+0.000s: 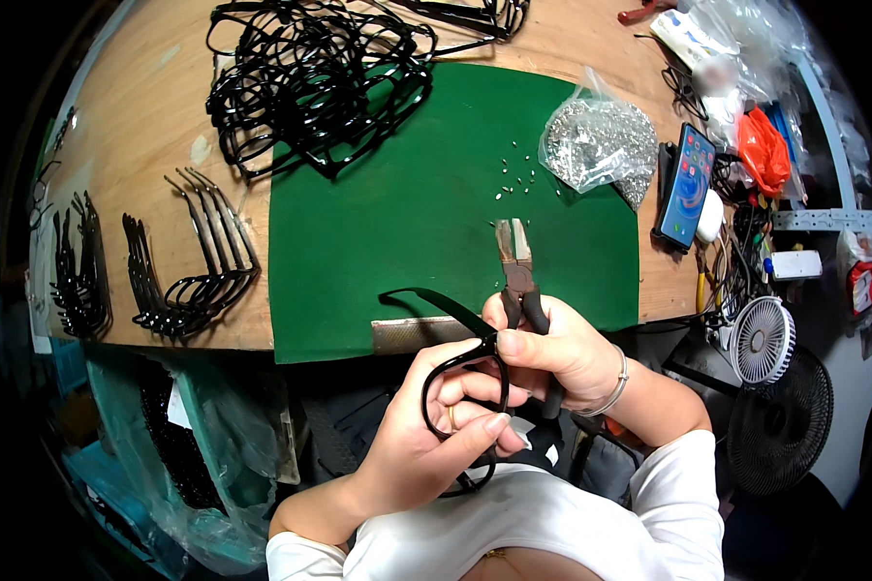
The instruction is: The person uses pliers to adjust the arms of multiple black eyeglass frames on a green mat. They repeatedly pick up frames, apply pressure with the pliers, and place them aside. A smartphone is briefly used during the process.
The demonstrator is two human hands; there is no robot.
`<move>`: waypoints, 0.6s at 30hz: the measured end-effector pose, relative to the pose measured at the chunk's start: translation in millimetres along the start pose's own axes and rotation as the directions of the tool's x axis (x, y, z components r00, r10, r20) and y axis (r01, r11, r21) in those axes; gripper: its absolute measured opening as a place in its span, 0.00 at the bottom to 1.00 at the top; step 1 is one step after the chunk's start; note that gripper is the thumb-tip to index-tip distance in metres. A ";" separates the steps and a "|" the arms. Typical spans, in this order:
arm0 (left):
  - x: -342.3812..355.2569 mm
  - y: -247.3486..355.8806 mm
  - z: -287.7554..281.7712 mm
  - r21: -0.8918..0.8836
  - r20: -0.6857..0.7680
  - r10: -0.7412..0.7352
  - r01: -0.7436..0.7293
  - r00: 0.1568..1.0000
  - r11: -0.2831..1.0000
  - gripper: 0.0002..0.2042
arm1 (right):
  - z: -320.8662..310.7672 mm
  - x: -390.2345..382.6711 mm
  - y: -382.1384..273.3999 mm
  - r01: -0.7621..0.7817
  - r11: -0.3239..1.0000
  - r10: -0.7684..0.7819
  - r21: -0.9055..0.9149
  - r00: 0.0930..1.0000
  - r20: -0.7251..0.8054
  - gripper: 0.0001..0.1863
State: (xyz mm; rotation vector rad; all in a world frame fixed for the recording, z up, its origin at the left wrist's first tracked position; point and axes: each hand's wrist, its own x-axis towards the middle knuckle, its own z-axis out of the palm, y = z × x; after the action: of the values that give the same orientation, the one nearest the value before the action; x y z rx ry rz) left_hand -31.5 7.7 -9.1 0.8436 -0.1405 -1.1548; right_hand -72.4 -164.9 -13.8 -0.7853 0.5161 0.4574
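In front of my chest, my left hand is closed around a black eyeglass frame, its fingers showing through one lens opening. One temple arm points up and left from the frame. My right hand grips pliers with dark handles, jaws pointing away from me over the green mat. The right thumb also presses on the frame's corner by the hinge. Beyond the pliers lie several tiny silvery pieces, beside a clear plastic bag full of similar small pieces.
A tangled heap of black eyeglass frames covers the mat's far left. More frames stand stacked in rows at the left. On the right are a phone on a stand, cables, and a white fan. A plastic-lined teal crate sits below left.
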 end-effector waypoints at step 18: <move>-14.9 3.5 3.1 0.046 -0.010 0.006 -0.006 1.000 0.999 0.24 | 30.9 -13.9 -15.7 0.060 0.974 -0.072 -0.218 0.996 -0.048 0.10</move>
State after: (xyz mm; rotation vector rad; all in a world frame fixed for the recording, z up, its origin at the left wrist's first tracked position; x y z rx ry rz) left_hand -36.9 19.3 0.0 0.8890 -0.1616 -1.1452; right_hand -66.4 -154.0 21.3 -1.0244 0.4957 0.4354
